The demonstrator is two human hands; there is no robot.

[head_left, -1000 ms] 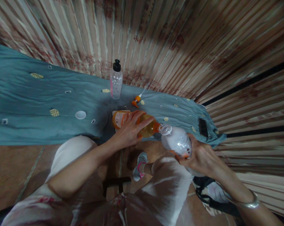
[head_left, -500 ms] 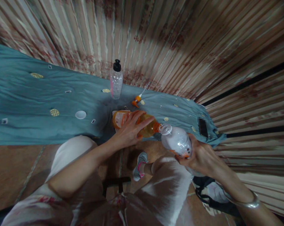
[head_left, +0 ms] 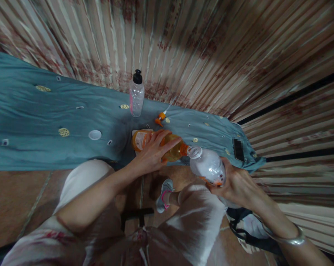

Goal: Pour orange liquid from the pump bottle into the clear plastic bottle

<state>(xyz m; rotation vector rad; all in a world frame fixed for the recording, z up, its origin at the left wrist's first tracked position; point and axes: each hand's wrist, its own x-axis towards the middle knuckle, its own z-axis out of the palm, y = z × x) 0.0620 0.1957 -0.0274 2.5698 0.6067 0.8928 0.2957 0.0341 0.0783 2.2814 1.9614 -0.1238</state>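
Observation:
My left hand (head_left: 152,153) is closed around an orange bottle (head_left: 174,148) with a pale label, tipped on its side with its neck pointing right. That neck meets the open mouth of a clear plastic bottle (head_left: 204,166). The clear bottle leans toward the orange one, and my right hand (head_left: 229,183) grips it round its lower part. Whether liquid is flowing between the two mouths I cannot make out. Behind them an orange pump top (head_left: 160,118) with a thin tube lies on the cloth.
A blue-green cloth (head_left: 31,118) covers the long table. On it stand a clear squeeze bottle (head_left: 137,98) with a black cap, a small white round lid or dish (head_left: 95,135) and a dark phone (head_left: 238,150) at the right. Pleated curtains (head_left: 167,48) hang behind.

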